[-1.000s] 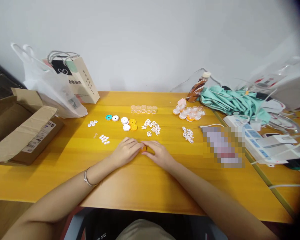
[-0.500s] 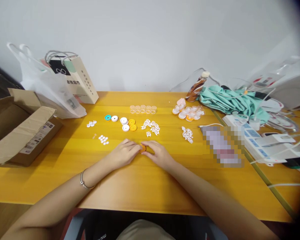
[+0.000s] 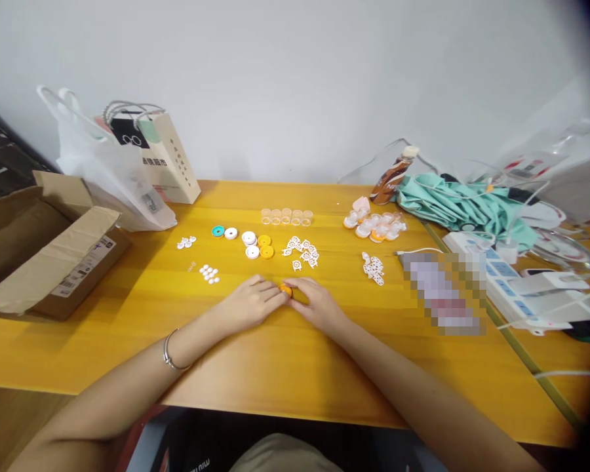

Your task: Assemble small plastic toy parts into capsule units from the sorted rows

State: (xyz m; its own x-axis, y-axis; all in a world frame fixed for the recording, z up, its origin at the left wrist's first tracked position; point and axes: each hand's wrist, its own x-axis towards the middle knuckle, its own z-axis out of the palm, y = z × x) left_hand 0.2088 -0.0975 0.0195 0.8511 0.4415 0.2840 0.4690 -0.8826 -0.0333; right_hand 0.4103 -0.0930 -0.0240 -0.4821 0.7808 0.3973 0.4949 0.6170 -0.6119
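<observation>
Over the middle of the table, my left hand (image 3: 252,303) and my right hand (image 3: 318,307) pinch a small round orange plastic piece (image 3: 286,290) between their fingertips. The fingers hide part of its rim, and whether other parts sit inside it cannot be made out. Just beyond the hands lie white openwork plastic pieces (image 3: 305,246). Left of those are yellow round caps (image 3: 266,252), white round caps (image 3: 248,238) and a teal one (image 3: 218,231). Small white discs (image 3: 210,275) are grouped to the left of my left hand.
Clear cups (image 3: 286,217) stand in a row farther back. Domed orange-and-clear pieces (image 3: 381,226) and more white openwork pieces (image 3: 373,269) lie right. A cardboard box (image 3: 86,262) and bags (image 3: 177,164) occupy the left; a bottle (image 3: 391,178), teal umbrella (image 3: 440,203) and power strip (image 3: 501,282) the right.
The camera view has shifted a little, so the tabletop items appear slightly farther right. Both hands keep hold of the orange piece, which shows more of its flat side now.
</observation>
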